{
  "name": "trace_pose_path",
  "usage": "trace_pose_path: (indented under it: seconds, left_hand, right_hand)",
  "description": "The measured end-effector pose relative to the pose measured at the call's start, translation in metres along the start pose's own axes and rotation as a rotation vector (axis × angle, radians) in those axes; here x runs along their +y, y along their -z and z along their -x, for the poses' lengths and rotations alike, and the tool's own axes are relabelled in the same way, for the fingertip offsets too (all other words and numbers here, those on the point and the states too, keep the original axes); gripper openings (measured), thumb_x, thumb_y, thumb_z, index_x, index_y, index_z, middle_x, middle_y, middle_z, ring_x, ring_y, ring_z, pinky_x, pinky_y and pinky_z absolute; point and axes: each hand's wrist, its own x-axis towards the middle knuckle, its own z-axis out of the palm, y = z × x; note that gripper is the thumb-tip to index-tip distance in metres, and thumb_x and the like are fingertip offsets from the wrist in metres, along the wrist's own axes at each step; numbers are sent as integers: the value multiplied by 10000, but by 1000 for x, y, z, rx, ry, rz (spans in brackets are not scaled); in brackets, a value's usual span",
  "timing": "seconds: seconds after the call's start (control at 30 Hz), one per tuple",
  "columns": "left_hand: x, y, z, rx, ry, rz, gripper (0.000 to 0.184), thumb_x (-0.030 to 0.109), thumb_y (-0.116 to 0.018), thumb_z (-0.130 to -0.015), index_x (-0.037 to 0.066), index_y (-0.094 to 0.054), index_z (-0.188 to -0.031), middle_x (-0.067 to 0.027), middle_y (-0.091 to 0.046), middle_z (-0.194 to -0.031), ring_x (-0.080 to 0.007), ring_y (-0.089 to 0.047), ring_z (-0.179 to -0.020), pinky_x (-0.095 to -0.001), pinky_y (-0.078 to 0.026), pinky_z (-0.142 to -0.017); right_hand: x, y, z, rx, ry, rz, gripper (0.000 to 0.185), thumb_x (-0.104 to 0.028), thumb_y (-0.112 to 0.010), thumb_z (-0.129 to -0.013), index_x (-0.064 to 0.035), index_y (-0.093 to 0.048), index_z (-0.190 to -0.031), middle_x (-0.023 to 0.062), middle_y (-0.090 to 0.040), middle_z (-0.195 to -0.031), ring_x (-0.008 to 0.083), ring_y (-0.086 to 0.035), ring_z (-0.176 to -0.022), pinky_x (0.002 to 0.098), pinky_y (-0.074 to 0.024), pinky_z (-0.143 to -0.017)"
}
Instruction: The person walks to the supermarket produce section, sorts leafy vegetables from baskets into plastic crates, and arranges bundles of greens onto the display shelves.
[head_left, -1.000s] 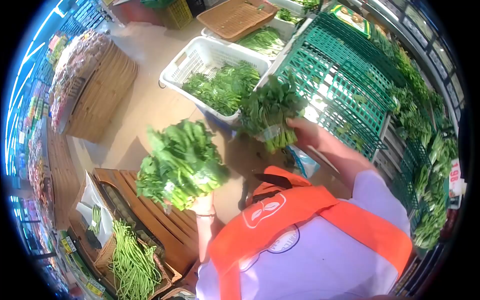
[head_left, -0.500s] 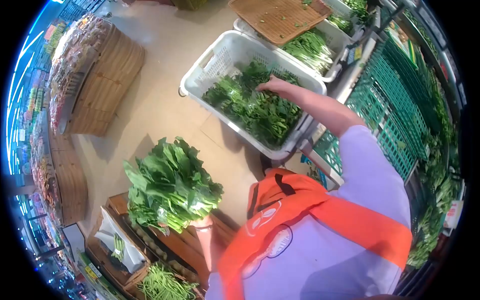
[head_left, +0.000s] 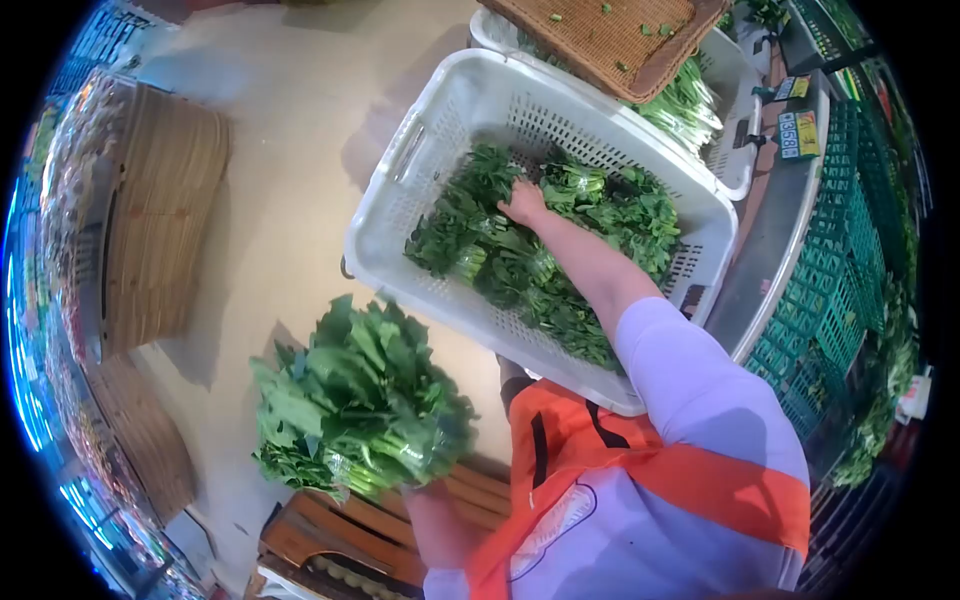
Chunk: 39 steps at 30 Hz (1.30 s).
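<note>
The white perforated basket (head_left: pixel 540 110) took up the middle of the view, with smaller leafy green bundles (head_left: pixel 555 295) lying inside it, several bound with clear wrap around pale stems. A brown wicker tray (head_left: pixel 600 40) sat across its far side, scattered with leaf scraps. Outside the basket, above a slatted wooden platform (head_left: pixel 320 530), the large leafy bunch (head_left: pixel 365 395) rested in the left hand (head_left: pixel 420 490), which gripped the stem end, its fingers hidden. The right hand (head_left: pixel 523 203) reached down onto the bundles, fingers bent; whether they pinched any stems could not be told.
</note>
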Motion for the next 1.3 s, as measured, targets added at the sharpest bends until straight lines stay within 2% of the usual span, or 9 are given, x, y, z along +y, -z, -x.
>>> trace_pose_path:
  seconds: [0.27, 0.4, 0.5, 0.6, 0.7, 0.77, 0.97, 1.13, 1.3]
  left_hand:
    - [3, -32, -85, 199, -151, -103, 579, 390, -550, -846, 109, -390, -1326, -86, -387, -1370, -232, -363, -1244, -394, -264, -1060]
    - [12, -33, -107, 275, -147, -146, 573, 382, -547, -850, 115, -386, -1331, -84, -381, -1375, -232, -359, -1248, -395, -261, -1062]
    - [16, -30, -125, 275, -114, -49, 569, 376, -545, -853, 119, -383, -1334, -83, -377, -1379, -231, -356, -1251, -395, -258, -1063]
    - [35, 0, -152, -138, 215, 1783, 660, 459, -599, -793, 161, -379, -1340, -80, -394, -1364, -231, -336, -1259, -416, -280, -1046]
    - [43, -1, -159, -402, 204, 2544, 731, 478, -651, -740, 131, -387, -1327, -70, -423, -1332, -233, -357, -1237, -420, -316, -1017]
    - [49, -7, -166, -628, 176, 3041, 778, 491, -686, -705, 112, -393, -1318, -63, -442, -1311, -235, -370, -1223, -422, -339, -998]
    - [39, -23, -244, -1094, 85, 1453, 809, 393, -760, -670, 7, -419, -1293, -147, -445, -1318, -222, -399, -1229, -341, -316, -1037]
    - [152, -75, -348, -566, -1066, 653, 1087, 466, -811, -545, -48, -284, -1344, -256, -246, -1409, -357, -307, -1285, -359, -279, -1057]
    - [245, -165, -399, -447, -1097, 456, 406, 379, -727, -567, 53, -665, -800, -150, -611, -991, -345, -541, -993, -380, -378, -954]
  right_hand:
    - [-24, -2, 16, 286, 186, 114, 475, -108, -550, -744, -54, -503, -1214, 191, -423, -1242, 321, -416, -1144, 472, -253, -1030]
    - [-12, 10, -18, -167, 116, 344, 765, -312, -561, -787, -31, -201, -1401, 252, -316, -1358, 362, -320, -1263, 486, -241, -1043]
    - [-44, 75, 6, -6, -151, -557, 876, -462, -558, -797, -30, -121, -1421, 259, -216, -1424, 384, -228, -1321, 471, -230, -1061]
    - [-81, 164, 83, -546, 35, -1579, 925, -458, -584, -807, -12, -59, -1424, 218, -231, -1436, 309, -254, -1324, 346, -259, -1057]
    - [-95, 211, 141, -659, 328, -1377, 922, -305, -661, -792, -14, -58, -1426, 205, -340, -1376, 264, -322, -1286, 343, -282, -1041]
    - [-78, 216, 151, -628, 189, -1371, 937, -191, -692, -761, -12, -55, -1425, 186, -404, -1322, 242, -391, -1229, 336, -320, -1016]
    - [22, 202, 202, -134, -421, -1626, 979, -96, -757, -674, 12, -112, -1402, 183, -495, -1216, 207, -517, -1084, 308, -414, -926]
    - [57, 216, 233, 231, -311, -1199, 883, -115, -757, -665, 14, -227, -1360, 154, -498, -1205, 213, -495, -1095, 316, -380, -949]
    - [64, 215, 240, 303, -153, -987, 803, -106, -739, -652, 13, -316, -1323, 118, -483, -1227, 194, -463, -1124, 317, -341, -981]
